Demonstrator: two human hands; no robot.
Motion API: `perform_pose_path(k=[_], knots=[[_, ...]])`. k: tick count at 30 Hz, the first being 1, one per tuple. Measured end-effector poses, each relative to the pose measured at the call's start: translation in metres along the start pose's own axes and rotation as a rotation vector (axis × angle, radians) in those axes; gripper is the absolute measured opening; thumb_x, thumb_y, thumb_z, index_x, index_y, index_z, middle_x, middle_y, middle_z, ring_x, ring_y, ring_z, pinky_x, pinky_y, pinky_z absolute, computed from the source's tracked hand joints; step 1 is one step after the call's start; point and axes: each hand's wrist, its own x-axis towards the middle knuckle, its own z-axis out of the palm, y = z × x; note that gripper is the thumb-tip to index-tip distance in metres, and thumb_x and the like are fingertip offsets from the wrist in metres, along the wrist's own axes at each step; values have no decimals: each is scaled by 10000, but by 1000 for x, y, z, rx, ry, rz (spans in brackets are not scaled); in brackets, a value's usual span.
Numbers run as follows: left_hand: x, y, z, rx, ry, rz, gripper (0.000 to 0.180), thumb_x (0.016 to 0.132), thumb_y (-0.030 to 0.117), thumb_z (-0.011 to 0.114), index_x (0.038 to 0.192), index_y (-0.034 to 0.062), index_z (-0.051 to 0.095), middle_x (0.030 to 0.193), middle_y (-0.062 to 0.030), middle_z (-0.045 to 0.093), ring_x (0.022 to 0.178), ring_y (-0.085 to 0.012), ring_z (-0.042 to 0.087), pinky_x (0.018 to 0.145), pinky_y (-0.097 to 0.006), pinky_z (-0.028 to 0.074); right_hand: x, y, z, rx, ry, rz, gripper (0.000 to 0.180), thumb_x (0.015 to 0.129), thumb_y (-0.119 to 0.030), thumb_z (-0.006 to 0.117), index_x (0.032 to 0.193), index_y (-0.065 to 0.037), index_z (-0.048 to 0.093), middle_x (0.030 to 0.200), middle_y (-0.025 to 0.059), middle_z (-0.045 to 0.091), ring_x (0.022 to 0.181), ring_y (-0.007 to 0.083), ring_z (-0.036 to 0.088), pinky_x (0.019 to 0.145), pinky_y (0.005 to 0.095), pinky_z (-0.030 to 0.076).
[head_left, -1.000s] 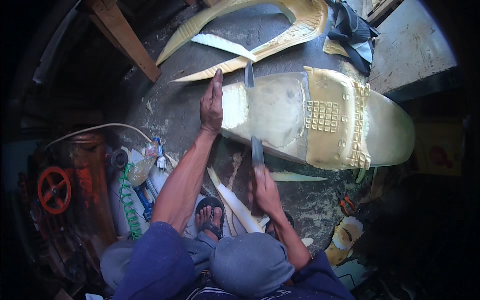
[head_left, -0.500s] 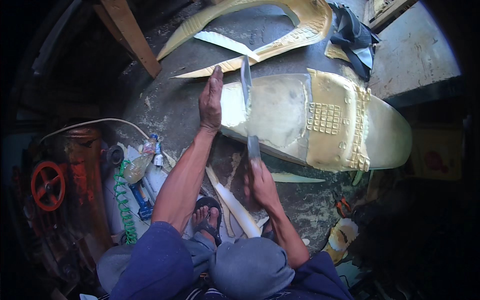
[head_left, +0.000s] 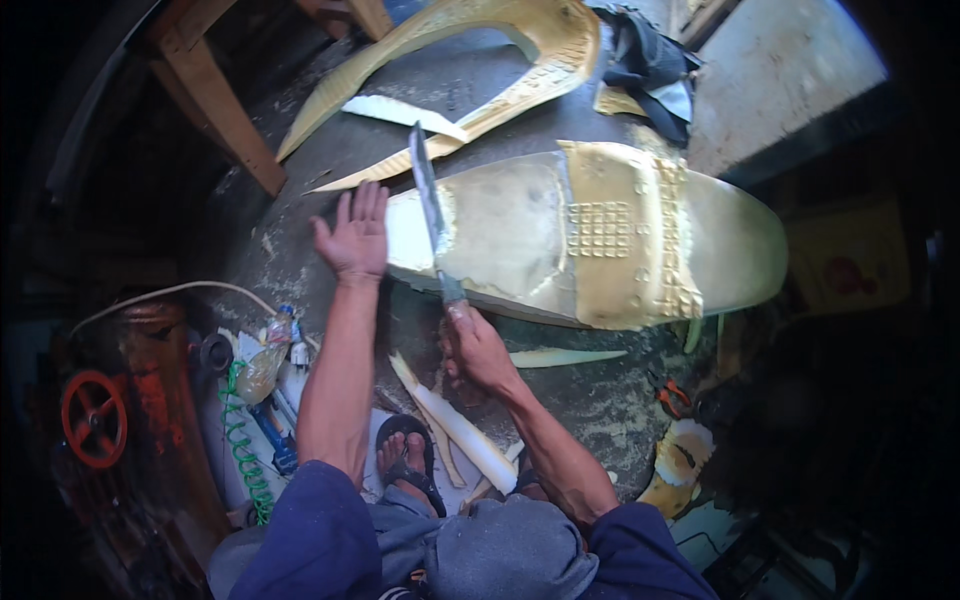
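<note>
A long foam seat pad [head_left: 500, 210], shaped like a motorcycle seat, lies crosswise before me, with a tan textured foam piece [head_left: 610, 275] across its right part. My right hand [head_left: 475, 350] is wrapped round the handle of a long knife [head_left: 428, 190]. The blade crosses the pad near its pale, cut left end, pointing away from me. Beside that end is my left hand [head_left: 352, 240], palm showing and fingers spread, holding nothing. Its edge is at the foam's end; whether it touches I cannot tell.
Beyond the pad lies a curved foam piece [head_left: 560, 65] with a pale strip [head_left: 405, 113] against it. Foam offcuts [head_left: 465, 435] litter the floor near my feet. A wooden stand [head_left: 215, 110] is far left; a rusty cylinder [head_left: 155, 370] is near left. Orange-handled pliers [head_left: 672, 398] lie right.
My left hand has turned from edge-on to palm showing, its fingers spreading, and sits lower. The knife tilts a little more to the left. The whole view has shifted somewhat.
</note>
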Motion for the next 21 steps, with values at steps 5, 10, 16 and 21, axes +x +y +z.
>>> perform_pose_path(k=[5,10,16,21], knots=[[12,12,-12,-309,52,-86,969,1027,701,317,1612,185,-258,1699,-286,86,1550,-512,158,1263,-638,214,-4,-5,1,-3,-93,57,359,1124,-437,382,1098,-89,468,790,30,517,531,129,528,453,304,475],[16,13,-7,-200,103,-38,961,1030,693,328,1620,188,-237,1698,-283,89,1551,-509,162,1265,-622,226,-50,-13,-4,-53,-80,-78,341,1103,-395,443,1185,-73,517,754,48,565,605,155,581,549,345,504],[16,-5,19,580,9,87,778,1072,606,381,1573,18,289,1505,-279,457,1462,-346,405,1251,-457,292,-140,25,-68,-488,78,-467,454,1006,-382,643,1314,-60,554,917,178,736,775,286,749,706,402,586],[-34,-43,33,2014,-945,420,677,1021,479,571,1525,44,450,1575,-218,425,1490,-330,382,1266,-489,229,-226,73,-124,-499,541,-407,425,920,-249,732,1263,-39,591,989,198,755,882,300,773,778,412,617]])
